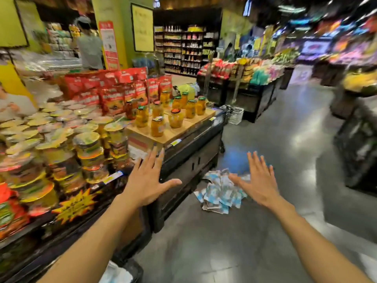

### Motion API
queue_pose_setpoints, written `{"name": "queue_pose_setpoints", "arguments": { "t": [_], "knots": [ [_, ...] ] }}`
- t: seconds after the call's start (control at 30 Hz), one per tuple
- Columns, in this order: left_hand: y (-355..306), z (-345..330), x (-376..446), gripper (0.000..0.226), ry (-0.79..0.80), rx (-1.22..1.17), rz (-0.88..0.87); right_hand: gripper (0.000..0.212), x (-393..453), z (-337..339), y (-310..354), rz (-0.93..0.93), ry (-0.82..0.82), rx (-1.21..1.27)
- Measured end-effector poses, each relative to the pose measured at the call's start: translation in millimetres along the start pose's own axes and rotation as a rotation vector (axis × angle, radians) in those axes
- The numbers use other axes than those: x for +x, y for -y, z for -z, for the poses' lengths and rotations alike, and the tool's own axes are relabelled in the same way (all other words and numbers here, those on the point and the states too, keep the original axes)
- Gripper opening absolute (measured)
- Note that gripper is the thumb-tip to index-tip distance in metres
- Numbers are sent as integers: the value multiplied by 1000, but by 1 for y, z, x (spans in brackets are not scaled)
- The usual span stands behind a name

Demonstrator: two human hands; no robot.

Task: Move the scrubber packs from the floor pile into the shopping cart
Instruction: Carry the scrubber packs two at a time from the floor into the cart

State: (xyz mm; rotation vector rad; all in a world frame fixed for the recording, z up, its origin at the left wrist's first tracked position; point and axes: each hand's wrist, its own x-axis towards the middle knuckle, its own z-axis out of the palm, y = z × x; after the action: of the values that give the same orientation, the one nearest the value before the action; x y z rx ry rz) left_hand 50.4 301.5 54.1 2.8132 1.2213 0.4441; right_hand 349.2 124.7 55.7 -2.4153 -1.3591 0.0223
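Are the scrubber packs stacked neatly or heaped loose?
Heaped loose: the scrubber packs lie overlapping at odd angles on the floor beside the display counter.

Bright shop lighting; glare patches gleam on the floor [255, 139] beyond both hands, and edges smear with motion blur.

We're in a supermarket: left of the left hand's grip, a display counter [183, 137] is stacked with jars of yellow fruit [157, 126], red snack bags [114, 99] and lidded cup tubs [87, 144] above a starburst price tag [76, 205]. Beyond both grips, packed shelves [183, 50] and produce bins [255, 78] line a polished aisle floor [275, 150].
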Motion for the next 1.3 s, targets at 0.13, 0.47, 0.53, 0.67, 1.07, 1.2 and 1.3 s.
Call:
{"name": "queue_pose_setpoints", "arguments": {
  "t": [0.13, 0.47, 0.53, 0.67, 1.07, 1.2, 1.3],
  "knots": [
    [-59, -12, 67, 125, 23, -62, -120, 135, 14, 24, -58, -105, -24, -18],
    [-126, -65, 232, 120, 37, -113, -333, 143, 94, 28, -131, -293, -85, -42],
    [-133, -78, 271, 119, 32, -124, -371, 132, 122, 27, -142, -315, -93, -64],
    [-146, -104, 350, 124, 41, -165, -423, 111, 177, 28, -162, -363, -114, -86],
    [-178, -181, 517, 116, 122, -164, -506, 114, 320, 14, -232, -447, -59, -105],
    [-184, -209, 571, 116, 165, -149, -482, 114, 375, -3, -267, -440, -41, -105],
    [-195, -227, 615, 116, 174, -144, -440, 118, 424, -12, -291, -424, -32, -71]
  ]
}}
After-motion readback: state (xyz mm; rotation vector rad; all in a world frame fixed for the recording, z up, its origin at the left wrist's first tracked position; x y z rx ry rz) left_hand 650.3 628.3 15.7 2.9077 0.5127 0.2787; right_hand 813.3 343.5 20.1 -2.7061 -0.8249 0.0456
